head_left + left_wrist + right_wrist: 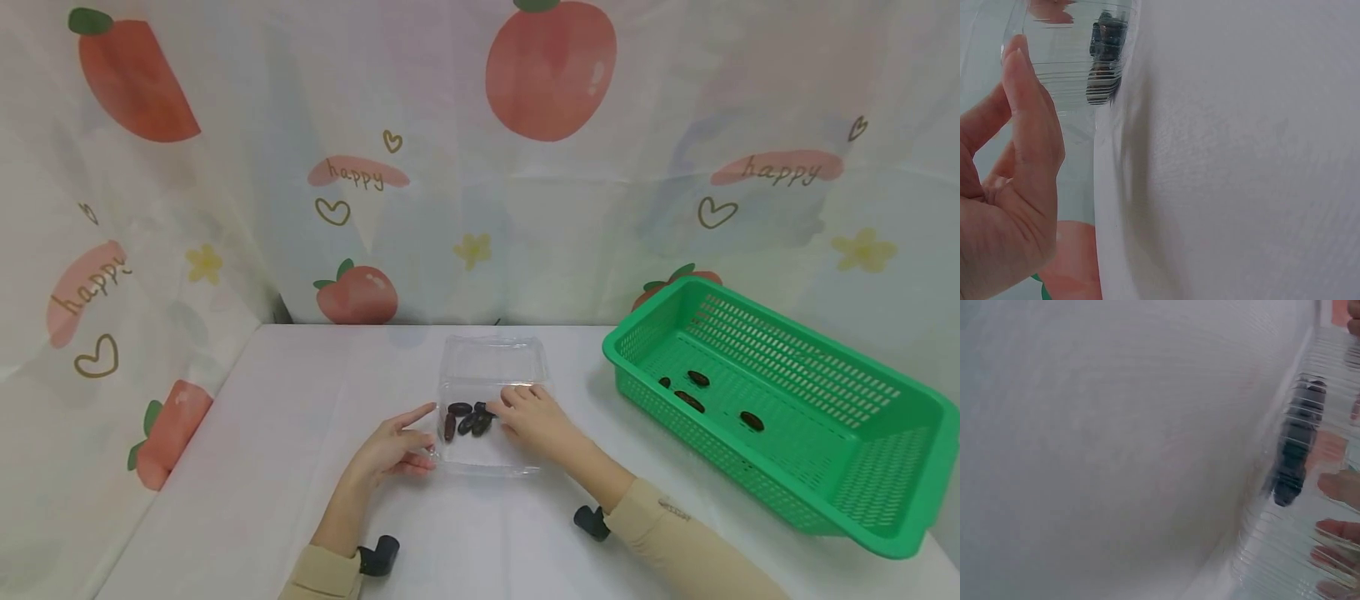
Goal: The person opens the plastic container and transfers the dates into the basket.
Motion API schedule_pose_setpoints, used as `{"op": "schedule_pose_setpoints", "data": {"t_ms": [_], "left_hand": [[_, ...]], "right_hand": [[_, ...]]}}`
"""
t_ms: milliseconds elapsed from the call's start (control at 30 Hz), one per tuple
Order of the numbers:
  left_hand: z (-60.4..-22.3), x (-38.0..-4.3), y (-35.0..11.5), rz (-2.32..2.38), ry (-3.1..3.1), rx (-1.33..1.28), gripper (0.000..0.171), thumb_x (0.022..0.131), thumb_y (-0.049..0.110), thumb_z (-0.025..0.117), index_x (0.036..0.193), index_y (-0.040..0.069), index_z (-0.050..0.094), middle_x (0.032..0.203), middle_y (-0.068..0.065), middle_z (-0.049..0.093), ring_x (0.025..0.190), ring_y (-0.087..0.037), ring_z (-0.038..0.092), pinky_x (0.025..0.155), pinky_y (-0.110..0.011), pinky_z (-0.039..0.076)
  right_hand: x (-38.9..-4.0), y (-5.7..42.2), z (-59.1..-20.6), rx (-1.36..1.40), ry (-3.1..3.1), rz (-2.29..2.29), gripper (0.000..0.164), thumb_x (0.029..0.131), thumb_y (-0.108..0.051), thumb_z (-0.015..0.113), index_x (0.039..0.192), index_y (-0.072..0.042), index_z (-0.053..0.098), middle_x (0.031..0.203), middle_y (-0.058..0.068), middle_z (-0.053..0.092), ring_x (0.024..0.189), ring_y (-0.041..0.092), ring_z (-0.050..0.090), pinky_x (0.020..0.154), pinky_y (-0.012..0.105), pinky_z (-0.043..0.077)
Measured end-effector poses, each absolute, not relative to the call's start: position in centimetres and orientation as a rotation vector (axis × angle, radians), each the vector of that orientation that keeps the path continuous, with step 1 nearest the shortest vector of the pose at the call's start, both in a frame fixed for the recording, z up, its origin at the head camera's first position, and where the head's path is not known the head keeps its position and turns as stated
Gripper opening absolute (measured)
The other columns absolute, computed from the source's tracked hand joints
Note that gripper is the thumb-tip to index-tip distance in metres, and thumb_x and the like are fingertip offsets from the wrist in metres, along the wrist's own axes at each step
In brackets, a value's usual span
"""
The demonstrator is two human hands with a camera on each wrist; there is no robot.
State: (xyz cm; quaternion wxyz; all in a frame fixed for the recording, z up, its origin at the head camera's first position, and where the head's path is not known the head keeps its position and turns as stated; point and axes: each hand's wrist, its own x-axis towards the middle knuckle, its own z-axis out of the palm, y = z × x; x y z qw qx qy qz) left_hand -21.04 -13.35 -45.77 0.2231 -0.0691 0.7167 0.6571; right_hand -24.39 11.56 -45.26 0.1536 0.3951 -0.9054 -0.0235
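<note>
Several dark pieces [481,426] lie in clear box [486,469], 4 in basket [798,437]

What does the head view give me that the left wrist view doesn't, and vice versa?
Only the head view: the green basket with brown pieces inside. Only the left wrist view: close-up ribs on the clear container's side wall. Both: the container, the dark pieces in it, the left hand and the white tabletop.
</note>
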Motion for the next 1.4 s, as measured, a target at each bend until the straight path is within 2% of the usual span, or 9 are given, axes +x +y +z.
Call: {"op": "schedule_pose_setpoints", "data": {"t_ms": [433,667,900,1200,1400], "left_hand": [[-46.0,-21.2,-13.3,1.806,1.991,-0.183,0.056,0.089,0.008,0.057,0.14,0.018,0.039,0.094,-0.017,0.063,0.053,-0.015,0.063,0.054,-0.029,0.056],[-45.9,-21.1,-13.3,1.809,1.989,-0.17,0.056,0.088,0.009,0.057,0.14,0.018,0.039,0.095,-0.017,0.063,0.053,-0.015,0.063,0.054,-0.029,0.056],[-46.0,-21.2,-13.3,1.811,1.976,-0.178,0.056,0.088,0.008,0.057,0.14,0.018,0.039,0.095,-0.017,0.062,0.055,-0.015,0.063,0.054,-0.028,0.056],[-45.9,-21.1,-13.3,1.814,1.976,-0.174,0.056,0.088,0.007,0.057,0.14,0.018,0.039,0.094,-0.017,0.062,0.054,-0.015,0.063,0.054,-0.028,0.056],[-45.9,-21.1,-13.2,1.809,1.982,-0.178,0.056,0.088,0.008,0.057,0.14,0.018,0.039,0.092,-0.015,0.063,0.053,-0.014,0.063,0.054,-0.028,0.056]], "right_hand": [[-24.8,10.7,-46.4,1.162,-2.708,-0.092,0.031,0.084,-0.019,0.063,0.115,-0.02,0.06,0.1,0.002,0.053,0.097,0.021,0.052,0.08,0.035,0.043],[-25.0,10.6,-46.8,1.198,-2.685,-0.103,0.023,0.085,-0.022,0.063,0.107,-0.02,0.062,0.095,0.001,0.052,0.089,0.019,0.051,0.076,0.034,0.043],[-24.7,10.4,-46.7,1.22,-2.704,-0.15,0.025,0.084,-0.031,0.064,0.107,-0.021,0.061,0.099,0.0,0.053,0.092,0.018,0.05,0.079,0.033,0.043],[-24.6,10.3,-46.4,1.224,-2.697,-0.175,0.024,0.085,-0.029,0.063,0.106,-0.02,0.062,0.102,0.0,0.054,0.094,0.017,0.052,0.082,0.033,0.043],[-24.8,10.4,-46.5,1.235,-2.666,-0.144,0.02,0.086,-0.028,0.063,0.104,-0.02,0.061,0.098,-0.001,0.054,0.089,0.017,0.051,0.08,0.033,0.044]]}}
